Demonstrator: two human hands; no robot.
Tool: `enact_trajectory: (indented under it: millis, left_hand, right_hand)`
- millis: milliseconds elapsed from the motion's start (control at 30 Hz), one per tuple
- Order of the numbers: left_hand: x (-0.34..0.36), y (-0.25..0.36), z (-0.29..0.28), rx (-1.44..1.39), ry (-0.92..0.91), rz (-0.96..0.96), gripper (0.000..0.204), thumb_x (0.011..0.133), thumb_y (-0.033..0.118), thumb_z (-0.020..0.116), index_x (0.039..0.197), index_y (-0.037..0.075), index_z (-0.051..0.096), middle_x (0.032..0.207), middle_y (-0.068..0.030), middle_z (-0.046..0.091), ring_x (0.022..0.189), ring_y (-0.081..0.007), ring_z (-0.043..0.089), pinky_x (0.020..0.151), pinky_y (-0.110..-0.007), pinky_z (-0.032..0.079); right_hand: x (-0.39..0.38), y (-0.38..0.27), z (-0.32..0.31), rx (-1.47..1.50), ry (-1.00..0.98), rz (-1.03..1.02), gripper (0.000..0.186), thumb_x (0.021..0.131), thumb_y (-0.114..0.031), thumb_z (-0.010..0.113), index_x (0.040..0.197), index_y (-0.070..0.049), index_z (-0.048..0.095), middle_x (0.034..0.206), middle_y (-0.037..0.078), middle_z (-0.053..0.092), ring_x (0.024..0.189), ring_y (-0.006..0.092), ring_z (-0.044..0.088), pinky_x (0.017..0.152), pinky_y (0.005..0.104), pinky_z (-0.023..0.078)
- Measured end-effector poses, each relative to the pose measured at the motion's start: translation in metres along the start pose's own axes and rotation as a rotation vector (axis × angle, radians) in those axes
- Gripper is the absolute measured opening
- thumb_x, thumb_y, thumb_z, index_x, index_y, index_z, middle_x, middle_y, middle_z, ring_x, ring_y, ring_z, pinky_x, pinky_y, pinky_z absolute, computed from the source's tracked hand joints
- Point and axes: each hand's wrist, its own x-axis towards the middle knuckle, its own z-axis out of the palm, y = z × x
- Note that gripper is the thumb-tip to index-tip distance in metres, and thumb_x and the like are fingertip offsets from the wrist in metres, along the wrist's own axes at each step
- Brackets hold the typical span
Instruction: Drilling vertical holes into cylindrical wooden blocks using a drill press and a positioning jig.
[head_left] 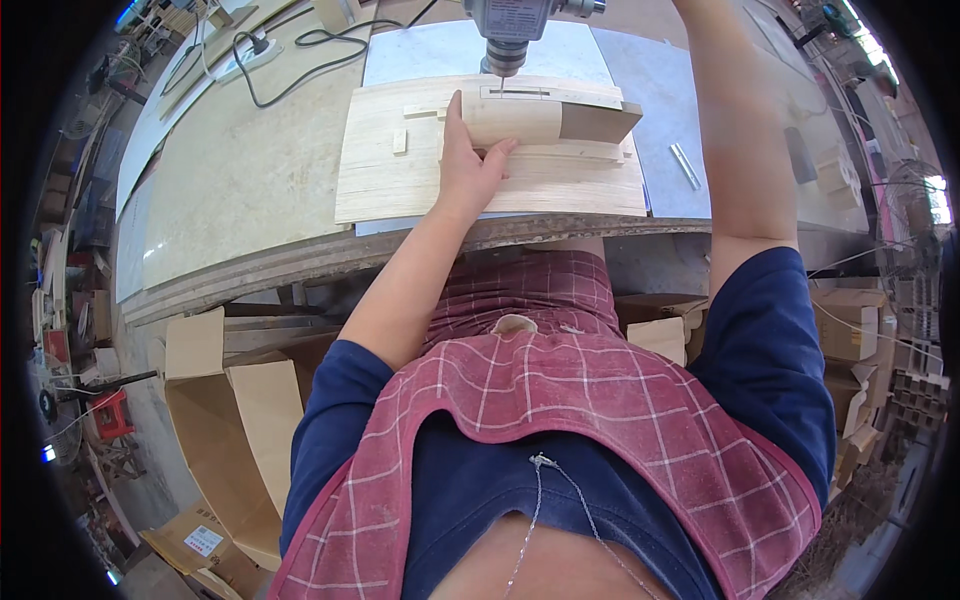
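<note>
My left hand (470, 160) presses on a pale wooden block (540, 120) with a brown end face, thumb laid over its near side and fingers along its left end. The block lies on a light plywood board (400, 190) with small wooden stops fixed to it. Right above the block's far edge hangs the grey chuck of a drill press (503, 55), its tip at a thin slot in the wood. My right forearm (730, 120) reaches up past the top edge, so that hand is hidden.
The board rests on a dusty workbench (240, 200) with a black cable (300, 60) and a power strip at the far left. A small metal bar (685, 165) lies to the right. Open cardboard boxes (230, 420) stand on the floor below left, more at the right.
</note>
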Motion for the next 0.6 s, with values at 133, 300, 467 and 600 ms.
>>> enact_trajectory:
  millis: [133,300,467,600]
  left_hand:
    - [0.001,0.011,-0.009,0.127,-0.016,-0.064,0.085,0.074,0.003,0.067,0.141,0.006,0.015,0.119,-0.0194,0.050,0.091,-0.0216,0.059,0.058,-0.027,0.053]
    - [0.011,0.004,-0.018,0.332,-0.014,-0.017,0.085,0.072,0.009,0.071,0.140,0.011,0.020,0.121,-0.0208,0.052,0.098,-0.0274,0.059,0.077,-0.033,0.050]
    - [0.005,0.002,-0.025,0.479,0.043,-0.002,0.084,0.071,0.013,0.073,0.139,0.019,0.024,0.120,-0.0213,0.053,0.101,-0.0324,0.058,0.085,-0.037,0.046]
    - [-0.012,0.008,-0.047,0.364,-0.036,0.069,0.086,0.068,0.011,0.074,0.139,0.019,0.025,0.110,-0.0173,0.059,0.093,-0.0247,0.061,0.078,-0.030,0.049]
  right_hand:
    - [-0.015,-0.003,-0.001,0.227,-0.041,0.107,0.035,0.089,-0.033,0.047,0.095,0.000,0.059,0.077,0.016,0.061,0.072,0.0277,0.060,0.065,0.0368,0.045]
    - [-0.086,0.004,-0.010,0.365,0.007,0.290,0.036,0.092,-0.033,0.048,0.111,-0.002,0.055,0.083,0.006,0.060,0.074,0.0126,0.056,0.066,0.0290,0.045]
    - [-0.180,0.033,0.016,0.171,-0.703,0.253,0.033,0.081,-0.031,0.065,0.101,-0.005,0.064,0.081,0.004,0.063,0.074,0.0122,0.056,0.065,0.0257,0.045]
    - [-0.199,0.026,0.009,0.342,-0.665,0.333,0.032,0.079,-0.025,0.069,0.102,-0.004,0.064,0.089,0.010,0.064,0.080,0.0173,0.059,0.071,0.0287,0.047]
